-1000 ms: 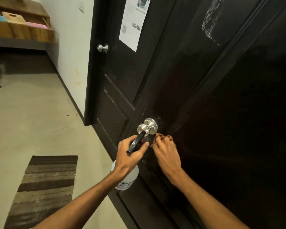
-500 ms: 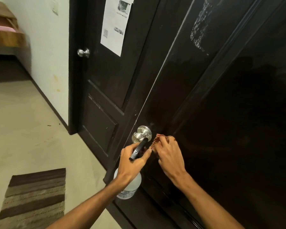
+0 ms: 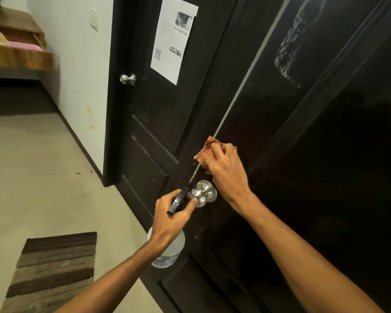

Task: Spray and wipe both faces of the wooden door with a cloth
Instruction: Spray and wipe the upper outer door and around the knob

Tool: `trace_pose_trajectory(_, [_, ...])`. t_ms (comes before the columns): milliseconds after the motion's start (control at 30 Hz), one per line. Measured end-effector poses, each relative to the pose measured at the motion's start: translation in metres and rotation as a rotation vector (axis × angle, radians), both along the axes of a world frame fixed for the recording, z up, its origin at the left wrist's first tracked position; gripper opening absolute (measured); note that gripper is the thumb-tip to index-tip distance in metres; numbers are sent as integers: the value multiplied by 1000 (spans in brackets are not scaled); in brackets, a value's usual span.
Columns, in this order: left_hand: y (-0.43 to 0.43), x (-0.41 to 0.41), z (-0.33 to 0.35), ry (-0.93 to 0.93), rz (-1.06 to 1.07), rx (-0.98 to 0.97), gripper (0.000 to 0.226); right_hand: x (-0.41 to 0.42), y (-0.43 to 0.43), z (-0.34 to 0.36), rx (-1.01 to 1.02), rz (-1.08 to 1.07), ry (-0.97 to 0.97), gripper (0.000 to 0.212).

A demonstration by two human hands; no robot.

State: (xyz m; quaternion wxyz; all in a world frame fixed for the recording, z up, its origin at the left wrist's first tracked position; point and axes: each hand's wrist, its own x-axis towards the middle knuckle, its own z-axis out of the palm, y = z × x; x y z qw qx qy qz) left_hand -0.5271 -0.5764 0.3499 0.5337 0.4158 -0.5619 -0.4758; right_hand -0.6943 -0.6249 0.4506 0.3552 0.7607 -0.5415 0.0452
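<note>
- Just below the door knob, your left hand is wrapped round the neck of the spray bottle. Its clear body hangs under your palm and one fingertip reaches up to the knob.
- Just above the knob, your right hand holds the cloth against the wooden door, fingers bent over it. The cloth shows beyond your fingertips, at the door's edge.
- Well above the knob, a whitish spray patch marks the door.
- Beyond the knob, a paper sheet hangs on a second door.
</note>
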Motion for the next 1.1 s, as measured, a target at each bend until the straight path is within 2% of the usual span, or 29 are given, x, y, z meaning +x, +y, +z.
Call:
trace_pose_trajectory(67, [-6,3,3,8,35,5,19,5,-6,8,-32,12,-2,38])
trace_pose_trajectory(167, [0,4,3,31,25,7,15,2,11,-23,99,66,118,38])
trace_pose_trajectory(233, [5,-1,8,35,-24,-24,15,-10,28,-26,120,52,116,36])
trace_pose_trajectory(400, [-3,-6,25,58,-41,-56,22,-23,39,64,-245,4,-43,41])
trace_pose_trajectory(500, [8,-18,22,67,-107,-49,21,-41,62,64,-387,-91,-105,43])
trace_pose_trajectory(567, [15,-26,22,89,-125,-43,16,-48,75,24,-302,-48,-38,41])
trace_pose_trajectory(633, [13,-33,26,98,-140,-48,14,-52,83,-8,-131,-32,83,37])
trace_pose_trajectory(700, [15,-37,32,108,-166,-65,15,-55,88,2,-63,-41,115,42])
trace_pose_trajectory(767, [17,-39,38,113,-174,-64,15,-53,88,40,-169,-77,43,51])
trace_pose_trajectory(833, [19,-41,40,119,-162,-57,16,-53,85,77,-359,-155,-53,52])
trace_pose_trajectory(900, [20,-43,40,126,-156,-62,18,-50,86,78,-417,-170,-113,48])
trace_pose_trajectory(1033, [26,-44,49,133,-177,-52,16,-54,97,18,-138,-64,79,46])
trace_pose_trajectory(1100, [23,-43,64,148,-210,-59,16,-56,99,27,-55,-103,113,47])
